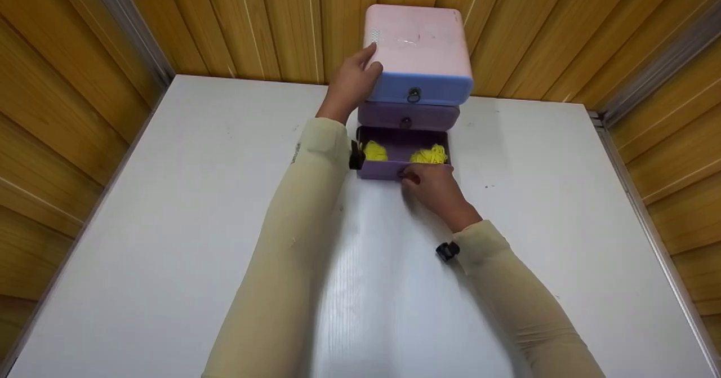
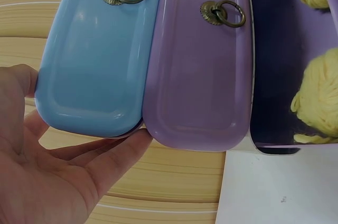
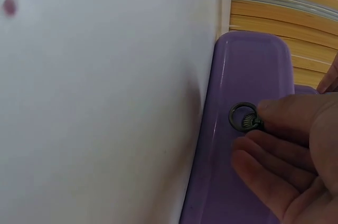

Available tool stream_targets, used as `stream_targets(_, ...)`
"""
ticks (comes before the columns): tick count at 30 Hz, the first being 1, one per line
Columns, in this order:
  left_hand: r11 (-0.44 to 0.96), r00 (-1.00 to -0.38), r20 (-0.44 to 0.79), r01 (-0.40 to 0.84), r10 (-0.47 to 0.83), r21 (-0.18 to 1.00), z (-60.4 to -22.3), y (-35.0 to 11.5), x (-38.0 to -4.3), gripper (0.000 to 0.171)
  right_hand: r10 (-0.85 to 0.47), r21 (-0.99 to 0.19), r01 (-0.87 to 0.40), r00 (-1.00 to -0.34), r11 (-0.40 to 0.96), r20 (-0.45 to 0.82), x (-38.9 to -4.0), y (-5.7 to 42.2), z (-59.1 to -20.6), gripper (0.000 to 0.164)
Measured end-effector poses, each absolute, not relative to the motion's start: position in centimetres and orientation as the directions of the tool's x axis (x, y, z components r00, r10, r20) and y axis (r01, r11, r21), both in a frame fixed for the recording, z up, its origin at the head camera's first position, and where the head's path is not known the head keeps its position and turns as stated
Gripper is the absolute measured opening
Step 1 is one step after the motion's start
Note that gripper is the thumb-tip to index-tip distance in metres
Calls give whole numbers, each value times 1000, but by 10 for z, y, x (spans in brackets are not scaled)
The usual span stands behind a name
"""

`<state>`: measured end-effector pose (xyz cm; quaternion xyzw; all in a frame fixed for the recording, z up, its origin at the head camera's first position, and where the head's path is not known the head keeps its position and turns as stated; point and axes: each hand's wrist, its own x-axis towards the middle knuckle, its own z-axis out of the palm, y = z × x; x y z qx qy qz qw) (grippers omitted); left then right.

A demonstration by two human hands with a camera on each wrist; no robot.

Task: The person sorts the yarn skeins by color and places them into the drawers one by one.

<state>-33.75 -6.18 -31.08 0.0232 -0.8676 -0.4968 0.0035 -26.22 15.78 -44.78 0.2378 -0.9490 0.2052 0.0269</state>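
A small drawer cabinet with a pale pink top stands at the back of the white table. Its blue top drawer and purple middle drawer are closed. The bottom purple drawer is pulled out, with one yellow yarn ball at its left and another yarn ball at its right. My left hand rests against the cabinet's left side, fingers extended along it, thumb at the upper edge. At the bottom drawer's front, my right hand pinches the metal ring pull between thumb and fingers.
The white tabletop spreads out on both sides and in front of the cabinet. Wood-patterned panels rise right behind it and at both sides, with metal framing along the right edge.
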Motion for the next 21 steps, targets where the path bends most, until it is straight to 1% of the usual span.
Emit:
stream_targets(8,508,-999,-11,-29,-37,861,-311,-63,-338,49,-400,-334,-442,-897,832,190,-265,149,-447,14)
stream_targets(12,499,-999,-17,-30,-30,866,-310,-64,-337,49,-387,-292,-442,-893,848,228,-268,144,-447,12)
stream_targets(15,491,-1000,-18,-24,-17,871,-310,-65,-337,49,-393,-265,-460,-879,848,269,-273,142,-449,10)
stream_targets(21,457,-1000,-14,-5,15,889,-312,-68,-339,50,-402,-271,-488,-859,830,316,-283,139,-450,8)
